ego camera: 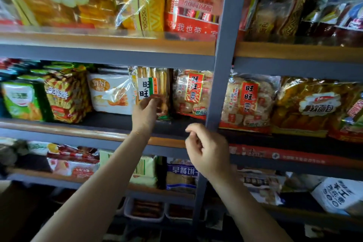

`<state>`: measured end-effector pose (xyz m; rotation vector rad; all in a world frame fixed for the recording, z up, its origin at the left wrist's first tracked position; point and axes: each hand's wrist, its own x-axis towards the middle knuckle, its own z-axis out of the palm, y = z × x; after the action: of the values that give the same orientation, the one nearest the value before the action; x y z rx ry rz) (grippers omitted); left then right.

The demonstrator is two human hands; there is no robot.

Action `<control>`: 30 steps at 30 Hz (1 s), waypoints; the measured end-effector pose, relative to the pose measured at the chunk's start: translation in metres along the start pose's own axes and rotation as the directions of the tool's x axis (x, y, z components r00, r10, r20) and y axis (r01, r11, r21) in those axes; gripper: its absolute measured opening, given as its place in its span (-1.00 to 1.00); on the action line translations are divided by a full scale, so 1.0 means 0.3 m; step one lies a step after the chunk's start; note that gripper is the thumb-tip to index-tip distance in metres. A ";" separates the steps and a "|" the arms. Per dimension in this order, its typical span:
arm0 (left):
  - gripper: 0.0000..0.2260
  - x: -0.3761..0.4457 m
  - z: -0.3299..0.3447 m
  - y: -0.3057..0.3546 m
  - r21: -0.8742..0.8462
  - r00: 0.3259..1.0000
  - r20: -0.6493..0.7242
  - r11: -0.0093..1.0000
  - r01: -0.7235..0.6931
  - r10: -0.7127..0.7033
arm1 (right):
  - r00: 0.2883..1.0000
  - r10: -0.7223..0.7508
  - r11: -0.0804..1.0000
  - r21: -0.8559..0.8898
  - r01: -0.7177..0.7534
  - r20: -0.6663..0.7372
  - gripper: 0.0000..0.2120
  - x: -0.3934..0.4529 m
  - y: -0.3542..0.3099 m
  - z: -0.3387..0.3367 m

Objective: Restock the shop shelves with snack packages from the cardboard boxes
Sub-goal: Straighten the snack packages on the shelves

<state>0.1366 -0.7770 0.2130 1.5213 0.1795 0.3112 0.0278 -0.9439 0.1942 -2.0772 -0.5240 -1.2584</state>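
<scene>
— So, where is the snack package?
— The tall clear pack of golden sticks [152, 89] stands upright on the middle shelf [110, 122], set between a white pouch [110, 94] on its left and a rice-cracker bag [191, 92] on its right
— Which hand has it?
— The left hand [146, 113] reaches up to its lower front; the fingers [151, 102] curl round the bottom of the pack just under the white label
— And the other one?
— The right hand [206, 149] hovers lower, near the grey upright post [220, 84], apart from any package; its fingers are loosely curled and hold nothing
— What sits around that spot?
— Further left on the same shelf are a yellow-and-red striped bag [65, 96] and a green bag [21, 100]. Past the post lies another rice-cracker bag [247, 100], then a bread bag [314, 104]. Large packs fill the shelf above, and a blue-and-white biscuit pack [181, 174] stands on the shelf below
</scene>
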 end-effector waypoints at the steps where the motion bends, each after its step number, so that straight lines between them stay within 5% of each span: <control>1: -0.88 0.005 -0.024 0.003 0.044 0.998 -0.034 0.998 -0.047 0.048 | 0.999 0.027 0.999 0.043 -0.028 0.040 -0.81 0.012 -0.026 0.053; 4: -0.82 0.067 -0.091 -0.006 0.173 0.991 -0.009 0.977 -0.128 0.131 | 0.931 0.327 0.938 0.064 -0.341 0.165 -0.60 0.080 -0.036 0.230; 7: -0.69 0.124 -0.151 -0.025 0.320 0.982 0.076 0.929 -0.188 0.173 | 0.700 0.690 0.719 -0.059 -0.693 0.186 -0.13 0.155 0.038 0.379; 12: -0.48 0.183 -0.185 -0.070 0.441 0.914 0.231 0.801 -0.404 0.334 | 0.539 0.841 0.527 -0.164 -0.834 -0.038 0.11 0.241 0.104 0.514; 16: -0.15 0.206 -0.175 -0.106 0.670 0.858 0.306 0.548 -0.501 0.412 | 0.583 0.791 0.536 -0.247 -0.807 -0.188 0.10 0.224 0.102 0.510; 18: -0.09 0.222 -0.177 -0.114 0.736 0.834 0.333 0.432 -0.522 0.439 | 0.569 0.807 0.524 -0.255 -0.813 -0.154 0.14 0.224 0.118 0.512; 21: -0.07 0.236 -0.179 -0.120 0.731 0.841 0.360 0.438 -0.523 0.404 | 0.540 0.839 0.512 -0.238 -0.825 -0.067 0.15 0.230 0.149 0.546; 30: -0.04 0.234 -0.171 -0.121 0.737 0.846 0.370 0.433 -0.519 0.384 | 0.574 0.807 0.526 -0.273 -0.806 -0.139 0.07 0.252 0.178 0.549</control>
<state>0.1905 -0.7071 0.1800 2.5485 -0.2796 0.6002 0.1997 -0.8657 0.1894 -2.1314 0.6755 -0.7624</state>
